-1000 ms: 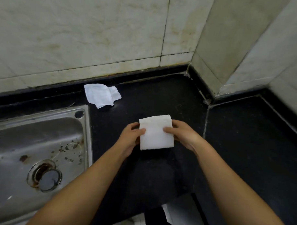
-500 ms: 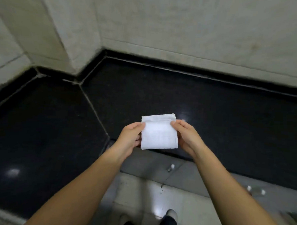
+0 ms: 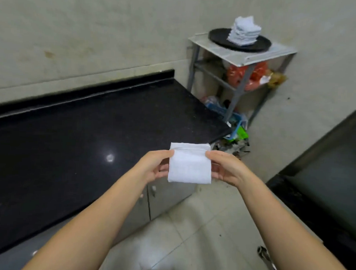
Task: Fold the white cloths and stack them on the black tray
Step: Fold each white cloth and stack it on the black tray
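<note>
Item in hand: one folded white cloth (image 3: 189, 164), a flat square held in the air above the floor just off the black counter (image 3: 76, 143), its left edge pinched by the left hand (image 3: 154, 168) and its right edge by the right hand (image 3: 224, 168). Destination: black tray (image 3: 221, 37) on a metal stand (image 3: 241, 57) well apart across the room, already bearing a tall pile of folded cloths (image 3: 243, 31). Status, by my reckoning: folding of this piece done, carrying and stacking left; any cloths still unfolded are not visible from here.
</note>
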The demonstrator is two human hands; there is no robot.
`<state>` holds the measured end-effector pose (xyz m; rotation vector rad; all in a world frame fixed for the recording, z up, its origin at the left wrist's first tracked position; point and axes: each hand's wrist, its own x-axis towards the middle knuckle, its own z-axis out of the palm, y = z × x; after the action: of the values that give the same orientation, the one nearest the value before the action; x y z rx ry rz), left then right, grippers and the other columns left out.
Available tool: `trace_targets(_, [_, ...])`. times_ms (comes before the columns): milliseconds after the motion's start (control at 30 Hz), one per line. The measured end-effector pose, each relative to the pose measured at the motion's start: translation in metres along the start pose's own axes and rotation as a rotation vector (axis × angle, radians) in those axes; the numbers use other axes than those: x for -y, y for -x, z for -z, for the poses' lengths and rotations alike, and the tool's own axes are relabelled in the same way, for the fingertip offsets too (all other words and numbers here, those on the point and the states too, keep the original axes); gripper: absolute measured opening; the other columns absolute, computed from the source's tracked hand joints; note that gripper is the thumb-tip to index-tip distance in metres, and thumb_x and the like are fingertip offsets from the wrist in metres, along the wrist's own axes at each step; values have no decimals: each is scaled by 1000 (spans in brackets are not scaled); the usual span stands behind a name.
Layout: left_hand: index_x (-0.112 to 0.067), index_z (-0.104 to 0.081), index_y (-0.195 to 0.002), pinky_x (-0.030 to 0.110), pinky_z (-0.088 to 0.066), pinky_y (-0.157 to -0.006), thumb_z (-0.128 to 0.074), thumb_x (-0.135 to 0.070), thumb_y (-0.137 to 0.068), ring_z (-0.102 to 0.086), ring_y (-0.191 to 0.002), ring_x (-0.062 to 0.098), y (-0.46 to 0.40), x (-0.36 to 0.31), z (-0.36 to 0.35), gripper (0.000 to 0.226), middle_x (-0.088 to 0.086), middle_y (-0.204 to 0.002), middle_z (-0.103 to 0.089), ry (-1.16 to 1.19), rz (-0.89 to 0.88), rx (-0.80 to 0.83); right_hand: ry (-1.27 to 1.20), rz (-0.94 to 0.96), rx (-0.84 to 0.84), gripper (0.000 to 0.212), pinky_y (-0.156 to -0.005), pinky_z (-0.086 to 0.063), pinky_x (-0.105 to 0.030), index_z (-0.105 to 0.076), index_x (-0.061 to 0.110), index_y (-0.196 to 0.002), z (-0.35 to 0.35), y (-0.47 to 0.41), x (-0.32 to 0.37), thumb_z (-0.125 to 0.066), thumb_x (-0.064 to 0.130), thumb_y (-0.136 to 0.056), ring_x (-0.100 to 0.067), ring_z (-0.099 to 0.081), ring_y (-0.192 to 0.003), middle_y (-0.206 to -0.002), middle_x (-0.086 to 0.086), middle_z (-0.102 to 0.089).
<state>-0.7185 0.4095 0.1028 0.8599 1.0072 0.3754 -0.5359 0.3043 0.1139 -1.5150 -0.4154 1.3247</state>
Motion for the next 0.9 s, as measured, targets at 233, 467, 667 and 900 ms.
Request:
trace_targets(233, [-16, -62, -89, 32, -53, -68, -60, -8, -87, -64, -79, 17, -84, -61, -135, 9, 4, -88, -67, -116, 36, 164, -102, 58, -166, 10, -56, -58, -24, -62, 14, -83, 129, -33, 79, -59, 8, -90, -8, -65, -54, -62, 2, -69])
trace_targets(467, [-15, -61, -90, 30, -54, -65, -60, -9, -87, -64, -80, 16, -196, -164, -217, 7, 4, -90, -65, -144, -98, 240, -80, 223, -177, 9, -64, -58, -27, -62, 13, -84, 198, -132, 192, -57, 9, -91, -16, -60, -75, -82, -4, -64])
trace_targets(667, [-17, -57, -75, 25, -55, -57, -59, -8, -88, -60, -60, 10, -284, -280, -277, 17, 0, -71, -63, -160, -230, 256, -24, 335, -179, 9, -61, -58, -24, -64, 14, -86, 238, -225, 320, -58, 10, -91, -11, -63, -68, -80, 0, -68])
trace_targets(900, [-12, -58, -86, 22, -55, -52, -59, -7, -90, -60, -62, 12, -363, -376, -321, 6, 6, -78, -63, -182, -462, 172, 255, 466, -181, 13, -46, -43, -18, -66, 16, -85, 263, -330, 445, -56, 13, -93, -14, -56, -66, -76, -2, -63])
